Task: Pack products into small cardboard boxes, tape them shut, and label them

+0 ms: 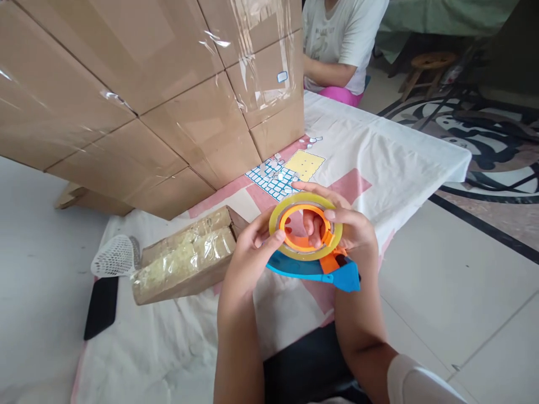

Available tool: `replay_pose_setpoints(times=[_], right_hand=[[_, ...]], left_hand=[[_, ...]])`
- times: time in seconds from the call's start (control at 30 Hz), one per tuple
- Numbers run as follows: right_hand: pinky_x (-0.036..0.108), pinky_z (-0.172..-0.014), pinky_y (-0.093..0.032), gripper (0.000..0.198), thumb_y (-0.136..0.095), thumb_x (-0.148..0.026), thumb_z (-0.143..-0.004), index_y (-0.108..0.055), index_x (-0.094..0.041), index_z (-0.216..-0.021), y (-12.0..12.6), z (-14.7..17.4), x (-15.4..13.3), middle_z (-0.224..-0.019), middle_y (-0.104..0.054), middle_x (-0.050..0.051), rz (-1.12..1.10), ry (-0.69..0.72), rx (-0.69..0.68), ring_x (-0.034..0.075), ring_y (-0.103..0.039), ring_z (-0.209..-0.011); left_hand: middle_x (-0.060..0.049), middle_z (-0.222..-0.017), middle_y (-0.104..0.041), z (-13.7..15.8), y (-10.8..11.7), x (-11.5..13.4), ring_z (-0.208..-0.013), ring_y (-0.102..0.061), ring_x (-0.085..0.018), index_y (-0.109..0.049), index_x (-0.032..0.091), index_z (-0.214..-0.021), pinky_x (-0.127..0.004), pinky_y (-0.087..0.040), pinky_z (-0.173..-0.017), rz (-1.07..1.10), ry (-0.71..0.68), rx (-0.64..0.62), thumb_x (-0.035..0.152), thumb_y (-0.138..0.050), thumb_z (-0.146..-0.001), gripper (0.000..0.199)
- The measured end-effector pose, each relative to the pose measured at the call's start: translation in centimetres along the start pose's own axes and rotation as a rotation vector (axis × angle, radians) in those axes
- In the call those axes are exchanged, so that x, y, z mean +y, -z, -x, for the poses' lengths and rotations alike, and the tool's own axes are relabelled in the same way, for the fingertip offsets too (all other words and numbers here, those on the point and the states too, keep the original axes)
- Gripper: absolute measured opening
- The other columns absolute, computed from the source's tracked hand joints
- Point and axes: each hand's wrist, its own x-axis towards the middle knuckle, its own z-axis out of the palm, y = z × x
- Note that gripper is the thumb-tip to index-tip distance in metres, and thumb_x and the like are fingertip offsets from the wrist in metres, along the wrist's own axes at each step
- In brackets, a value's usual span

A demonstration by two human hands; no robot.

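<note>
Between my two hands is a tape dispenser (298,266) with a blue body and orange parts, carrying a yellowish roll of clear tape (275,238) on its orange hub. My left hand (255,244) grips the left side, its thumb pressed on the roll near the hub. On the right, my right hand (356,224) holds the roll's edge with the thumb, while other fingers show through the hub's opening. Both hands are closed on the dispenser, above the cloth-covered table (269,320). The tape's free end cannot be made out.
Stacked cardboard boxes (181,140) wrapped in clear tape stand at the table's back left. A taped carton (189,252), a white mesh basket (113,255) and a black flat object (101,308) lie left. Labels (273,177) lie beyond my hands. Another person (345,50) sits at the far side.
</note>
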Motion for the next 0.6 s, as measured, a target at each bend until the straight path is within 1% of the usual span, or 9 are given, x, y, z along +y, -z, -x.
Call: replay_pose_setpoints(times=[0.07,0.17,0.23,0.3,0.33,0.4,0.47,0.53,0.6], right_hand=[[0.027,-0.045,-0.049,0.065,-0.076,-0.039,-0.072,-0.060,-0.027,-0.134,-0.1,0.1,-0.1,-0.068,-0.070,-0.001,0.018,-0.004,0.005,0.017,-0.062,-0.044],[0.029,-0.048,-0.051,0.070,-0.078,-0.044,-0.072,-0.059,-0.026,-0.136,-0.2,0.1,0.1,-0.069,-0.070,-0.002,0.043,0.035,-0.011,0.017,-0.062,-0.046],[0.033,-0.056,-0.055,0.079,-0.078,-0.050,-0.072,-0.055,-0.026,-0.143,0.0,0.0,0.5,-0.076,-0.072,0.000,0.035,0.088,-0.042,0.020,-0.068,-0.057],[0.040,-0.067,-0.059,0.088,-0.076,-0.064,-0.070,-0.052,-0.026,-0.146,0.3,-0.3,1.0,-0.088,-0.075,0.004,0.026,0.144,-0.055,0.026,-0.073,-0.074],[0.043,-0.072,-0.060,0.090,-0.074,-0.071,-0.068,-0.054,-0.026,-0.144,0.6,-0.4,1.2,-0.093,-0.075,0.006,0.030,0.162,-0.051,0.029,-0.074,-0.083],[0.047,-0.077,-0.061,0.085,-0.066,-0.081,-0.069,-0.062,-0.024,-0.132,1.2,-0.8,1.8,-0.097,-0.076,0.009,0.067,0.160,-0.008,0.033,-0.075,-0.094],[0.049,-0.078,-0.061,0.076,-0.060,-0.083,-0.070,-0.070,-0.023,-0.115,1.8,-1.0,2.3,-0.097,-0.076,0.011,0.123,0.133,0.064,0.036,-0.074,-0.100],[0.050,-0.078,-0.062,0.069,-0.060,-0.082,-0.068,-0.072,-0.024,-0.103,2.1,-0.9,2.7,-0.096,-0.077,0.011,0.158,0.125,0.164,0.037,-0.073,-0.103],[0.049,-0.078,-0.062,0.059,-0.068,-0.074,-0.066,-0.073,-0.025,-0.098,2.2,-0.9,2.9,-0.096,-0.078,0.010,0.148,0.114,0.213,0.037,-0.073,-0.103]], left_hand=[[-0.008,-0.128,-0.073,-0.1,0.0,-0.4,-0.131,-0.063,-0.033,-0.072,0.027,-0.126,-0.048,-0.051,-0.114,0.059,-0.016,0.003,0.045,-0.083,-0.082,0.049],[-0.008,-0.128,-0.073,-0.2,0.0,-0.9,-0.129,-0.064,-0.032,-0.074,0.027,-0.122,-0.046,-0.052,-0.112,0.087,-0.036,0.029,0.043,-0.085,-0.080,0.046],[-0.009,-0.127,-0.074,0.0,0.1,-0.9,-0.127,-0.065,-0.032,-0.074,0.027,-0.120,-0.045,-0.053,-0.110,0.100,-0.047,0.047,0.044,-0.086,-0.079,0.046],[-0.010,-0.126,-0.074,0.1,0.1,-0.8,-0.126,-0.066,-0.033,-0.074,0.025,-0.120,-0.045,-0.055,-0.107,0.121,-0.055,0.063,0.046,-0.086,-0.078,0.048],[-0.010,-0.125,-0.074,0.2,0.1,-0.8,-0.126,-0.066,-0.034,-0.074,0.025,-0.120,-0.046,-0.055,-0.106,0.140,-0.058,0.073,0.048,-0.085,-0.079,0.049],[-0.009,-0.122,-0.075,0.3,0.0,-0.8,-0.125,-0.066,-0.034,-0.074,0.024,-0.117,-0.045,-0.057,-0.103,0.190,-0.056,0.105,0.052,-0.081,-0.081,0.046],[-0.008,-0.119,-0.076,0.2,-0.3,-1.0,-0.125,-0.066,-0.033,-0.075,0.023,-0.110,-0.043,-0.057,-0.102,0.235,-0.041,0.141,0.054,-0.078,-0.085,0.040],[-0.007,-0.118,-0.076,0.0,-0.7,-1.4,-0.124,-0.067,-0.031,-0.074,0.023,-0.105,-0.041,-0.056,-0.102,0.251,-0.021,0.183,0.053,-0.074,-0.089,0.035],[-0.007,-0.118,-0.076,-0.5,-1.1,-2.1,-0.123,-0.067,-0.029,-0.073,0.023,-0.106,-0.040,-0.056,-0.102,0.253,0.000,0.229,0.053,-0.070,-0.092,0.033]])
